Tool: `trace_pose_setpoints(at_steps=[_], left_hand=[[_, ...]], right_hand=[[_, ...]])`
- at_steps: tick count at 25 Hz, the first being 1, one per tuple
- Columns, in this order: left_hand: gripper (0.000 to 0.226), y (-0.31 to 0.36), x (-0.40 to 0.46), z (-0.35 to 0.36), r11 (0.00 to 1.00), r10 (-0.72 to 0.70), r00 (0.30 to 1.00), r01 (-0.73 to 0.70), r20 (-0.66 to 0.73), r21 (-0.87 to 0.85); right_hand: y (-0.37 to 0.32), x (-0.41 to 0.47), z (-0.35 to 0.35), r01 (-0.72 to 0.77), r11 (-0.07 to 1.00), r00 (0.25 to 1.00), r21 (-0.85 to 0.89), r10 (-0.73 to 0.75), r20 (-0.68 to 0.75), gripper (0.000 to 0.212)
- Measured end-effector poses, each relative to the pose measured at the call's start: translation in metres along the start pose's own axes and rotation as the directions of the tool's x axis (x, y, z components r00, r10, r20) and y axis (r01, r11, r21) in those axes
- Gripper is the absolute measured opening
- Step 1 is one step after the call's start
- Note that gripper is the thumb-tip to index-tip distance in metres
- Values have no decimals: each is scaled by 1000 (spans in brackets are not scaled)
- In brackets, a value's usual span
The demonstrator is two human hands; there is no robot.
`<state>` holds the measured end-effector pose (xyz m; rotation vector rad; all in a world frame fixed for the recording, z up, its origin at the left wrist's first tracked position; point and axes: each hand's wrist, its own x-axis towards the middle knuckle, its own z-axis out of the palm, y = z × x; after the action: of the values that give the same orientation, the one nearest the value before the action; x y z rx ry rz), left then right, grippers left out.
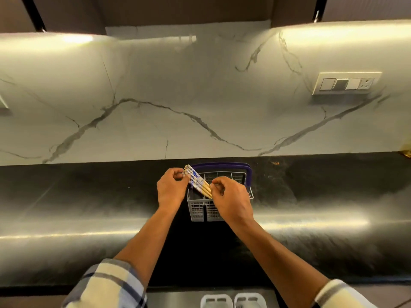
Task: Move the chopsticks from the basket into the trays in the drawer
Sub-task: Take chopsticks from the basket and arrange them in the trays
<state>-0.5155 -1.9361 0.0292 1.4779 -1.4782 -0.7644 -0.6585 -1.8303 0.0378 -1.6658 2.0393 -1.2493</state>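
Note:
A grey plastic cutlery basket (200,210) with a purple handle (249,174) stands on the dark counter. Several wooden chopsticks (198,182) with blue-and-white patterned tops lie in a slanted bunch above its open top. My left hand (171,190) pinches their patterned ends at the upper left. My right hand (231,198) pinches their plain wooden ends at the lower right, over the basket. Two white trays (233,300) show at the bottom edge, in the open drawer below the counter.
The black stone counter (333,190) runs left to right with a glossy rounded front edge. A marble backsplash rises behind it, with a switch plate (347,83) at the right. A small golden object (407,153) sits at the far right.

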Motion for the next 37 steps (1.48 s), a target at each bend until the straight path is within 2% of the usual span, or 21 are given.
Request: trace_pose_setpoints(at_steps=[8,13,20,22,25,29,34,37], left_hand=[[22,-11,-5,15,998,-21,999,20,-26,-54],[26,-19,-6,15,992,-23,1000,23,5,-127],[26,-21,-13,13,991,52,998,-56,-33,-119],[26,-8,-11,3,988,132,991,-135,-33,-74],[26,30,3,-30,959,285,956,-284,70,-15],[22,105,11,-82,915,404,880,-386,251,-121],[20,170,-2,-101,840,541,778,-479,319,-255],[22,183,-5,-98,827,559,760,-478,332,-296]], right_hand=[[-1,31,19,-24,992,993,-123,38,112,24],[11,26,26,-48,991,983,-127,70,172,24],[13,24,20,-71,994,984,-86,84,159,22],[12,24,15,-69,996,984,-53,76,160,24],[8,27,1,-32,999,981,-4,32,194,36],[-5,37,-26,60,995,955,84,-82,284,44],[-26,41,-52,90,962,968,259,-145,204,21],[-27,36,-64,59,916,961,396,-160,228,14]])
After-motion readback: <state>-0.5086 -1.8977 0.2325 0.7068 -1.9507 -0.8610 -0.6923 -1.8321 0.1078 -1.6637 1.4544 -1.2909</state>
